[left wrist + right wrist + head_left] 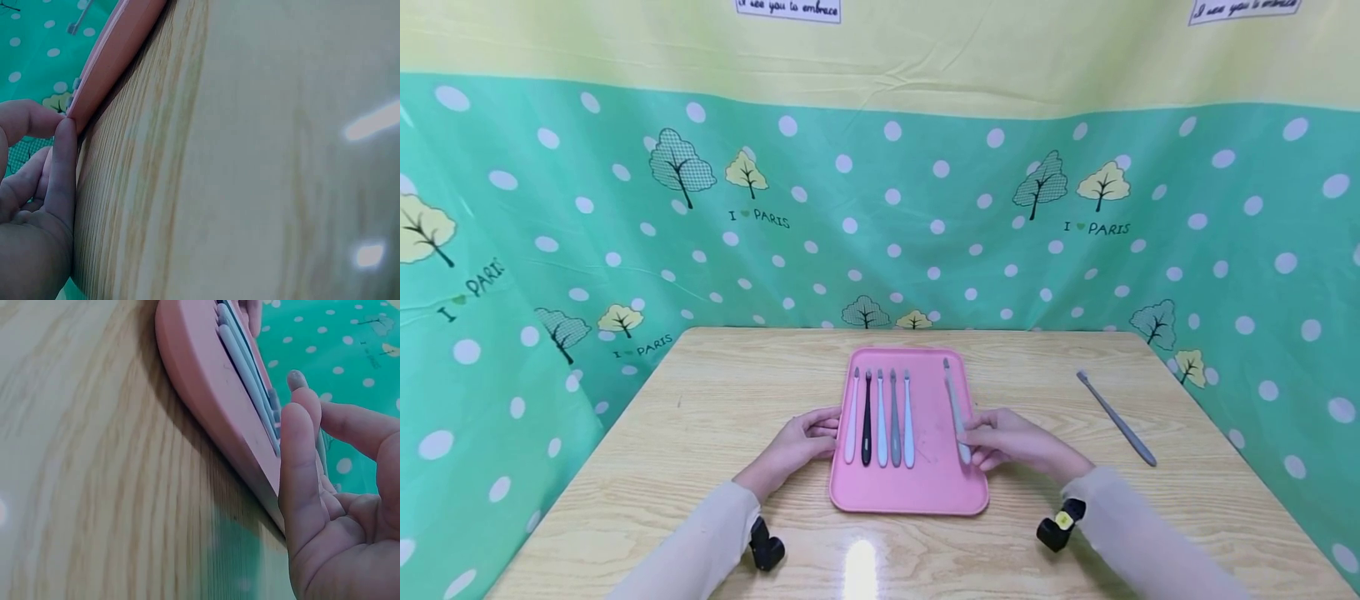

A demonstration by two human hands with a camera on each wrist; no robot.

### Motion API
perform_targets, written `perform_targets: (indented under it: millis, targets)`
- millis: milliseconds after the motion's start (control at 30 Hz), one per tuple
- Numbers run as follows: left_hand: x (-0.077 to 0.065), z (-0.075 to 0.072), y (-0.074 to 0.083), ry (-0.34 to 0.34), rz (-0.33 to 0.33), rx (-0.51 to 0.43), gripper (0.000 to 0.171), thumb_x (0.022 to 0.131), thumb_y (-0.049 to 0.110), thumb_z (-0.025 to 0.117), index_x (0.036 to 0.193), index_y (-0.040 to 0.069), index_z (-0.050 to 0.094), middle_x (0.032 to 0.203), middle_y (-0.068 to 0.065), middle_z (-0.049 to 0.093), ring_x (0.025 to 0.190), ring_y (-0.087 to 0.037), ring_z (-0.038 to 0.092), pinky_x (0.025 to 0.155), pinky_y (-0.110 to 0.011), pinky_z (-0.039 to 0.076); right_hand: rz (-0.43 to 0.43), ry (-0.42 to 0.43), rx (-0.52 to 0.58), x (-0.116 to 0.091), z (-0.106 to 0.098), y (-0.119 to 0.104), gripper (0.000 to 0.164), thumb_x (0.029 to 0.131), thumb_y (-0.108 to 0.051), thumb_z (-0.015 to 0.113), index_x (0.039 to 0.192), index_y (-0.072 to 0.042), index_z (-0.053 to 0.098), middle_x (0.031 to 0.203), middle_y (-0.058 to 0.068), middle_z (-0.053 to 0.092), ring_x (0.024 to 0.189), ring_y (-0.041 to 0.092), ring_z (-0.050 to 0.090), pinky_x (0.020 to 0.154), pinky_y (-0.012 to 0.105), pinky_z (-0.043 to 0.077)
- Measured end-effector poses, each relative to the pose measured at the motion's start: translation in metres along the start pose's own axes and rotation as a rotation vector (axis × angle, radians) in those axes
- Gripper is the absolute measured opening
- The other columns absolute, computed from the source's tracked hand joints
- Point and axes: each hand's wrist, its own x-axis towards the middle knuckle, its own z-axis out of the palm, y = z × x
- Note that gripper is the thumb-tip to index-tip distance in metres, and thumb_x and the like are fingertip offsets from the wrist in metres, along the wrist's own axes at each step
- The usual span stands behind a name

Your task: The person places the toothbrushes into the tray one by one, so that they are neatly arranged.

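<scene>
A pink tray (910,493) lies on the table in front of me. My left hand (797,446) holds its left rim between thumb and fingers; in the left wrist view the thumb and index finger meet at the tray's edge. My right hand (1011,442), by the right rim, pinches a pale grey-green toothbrush (953,396) near its handle end. That toothbrush slants over the tray's right side, head away from me. On the tray's left half several toothbrushes lie side by side: pink (852,425), black (867,425), light blue (882,429), grey (895,429) and another light blue (908,429).
A grey toothbrush (1118,418) lies slanted on the wooden table (730,367), right of the tray. Behind and at both sides hangs a green patterned cloth (850,192). A black wrist camera (1060,525) sits on my right sleeve, another (766,546) on my left.
</scene>
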Motion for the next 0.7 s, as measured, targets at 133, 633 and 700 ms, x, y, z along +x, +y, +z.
perform_targets:
  millis: [133, 633, 700]
  targets:
    - [0.000, 0.000, 0.000, -0.005, 0.008, 0.002, 0.063, 0.085, -0.004, 0.067, 0.145, -0.003, 0.048, 0.123, -0.018, 0.058, 0.104, -0.023, 0.062, 0.089, -0.034, 0.060, 0.011, 0.018, -0.009, 0.005, 0.006, 0.000, 0.038, 0.097, -0.018, 0.066, 0.121, 0.009, 0.055, 0.086, 0.012, 0.069, 0.071, 0.013, 0.065, 0.067, 0.026, 0.062]
    - [0.000, -0.001, 0.000, -0.003, 0.001, 0.010, 0.063, 0.085, -0.003, 0.068, 0.145, -0.002, 0.048, 0.123, -0.017, 0.058, 0.105, -0.023, 0.062, 0.089, -0.034, 0.060, 0.011, 0.058, -0.045, 0.026, 0.035, 0.001, 0.037, 0.096, -0.015, 0.067, 0.117, 0.012, 0.056, 0.084, 0.015, 0.070, 0.068, 0.014, 0.068, 0.066, 0.030, 0.064]
    - [0.000, -0.001, 0.000, -0.003, 0.003, 0.006, 0.063, 0.085, -0.003, 0.068, 0.145, -0.002, 0.049, 0.123, -0.017, 0.058, 0.105, -0.023, 0.062, 0.089, -0.034, 0.060, 0.007, 0.070, -0.065, 0.028, 0.038, 0.000, 0.034, 0.096, -0.015, 0.067, 0.115, 0.012, 0.056, 0.084, 0.016, 0.070, 0.067, 0.015, 0.068, 0.067, 0.032, 0.064]
